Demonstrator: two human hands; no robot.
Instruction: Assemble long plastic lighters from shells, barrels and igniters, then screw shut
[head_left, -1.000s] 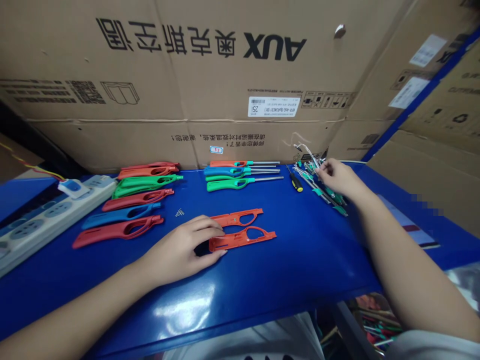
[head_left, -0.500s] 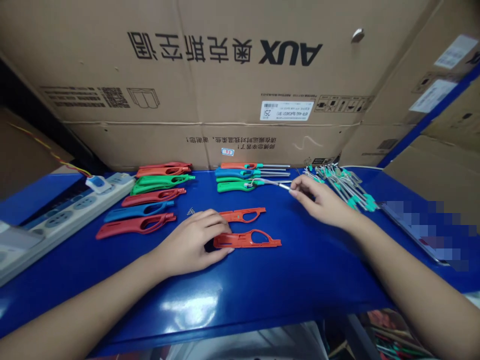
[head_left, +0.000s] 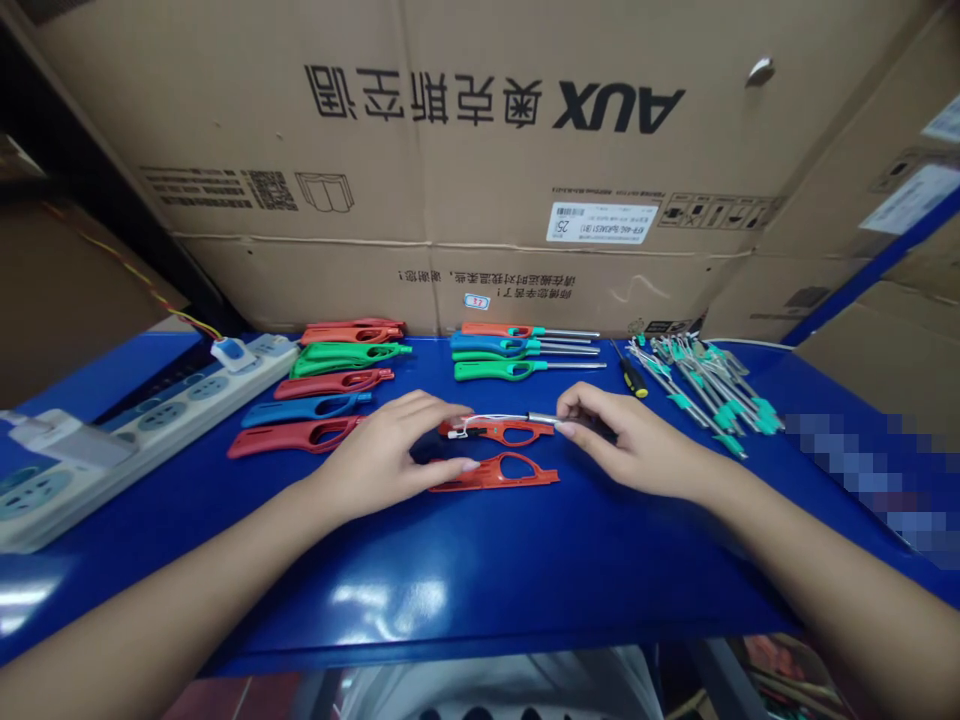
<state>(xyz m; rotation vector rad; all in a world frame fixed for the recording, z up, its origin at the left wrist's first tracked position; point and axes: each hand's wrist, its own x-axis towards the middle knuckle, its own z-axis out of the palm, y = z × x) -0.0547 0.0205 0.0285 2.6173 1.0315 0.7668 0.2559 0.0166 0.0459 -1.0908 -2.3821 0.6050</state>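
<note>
My right hand (head_left: 634, 435) pinches a metal lighter tube (head_left: 541, 418) with thin wires and a small white-and-black end piece (head_left: 465, 433) trailing to the left. The wires hang over the farther orange lighter handle half (head_left: 517, 434). My left hand (head_left: 397, 445) is open, thumb and fingers spread, by the left ends of both halves; whether its fingertips touch the wires I cannot tell. The nearer orange handle half (head_left: 499, 472) lies with its hollow side up, close to my left thumb. My left hand partly covers the left ends of both halves.
Coloured lighter handles (head_left: 300, 436) lie in a row at left, beside a white power strip (head_left: 161, 425). Several assembled lighters (head_left: 495, 370) lie at the back. A screwdriver (head_left: 634, 378) and a pile of metal tubes with green parts (head_left: 694, 385) are at right. Cardboard (head_left: 450, 220) stands behind.
My right hand has brought the wired tube nearer and left, over the orange halves. My left hand has let go of the nearer half and opened. The view has shifted, uncovering the screwdriver.
</note>
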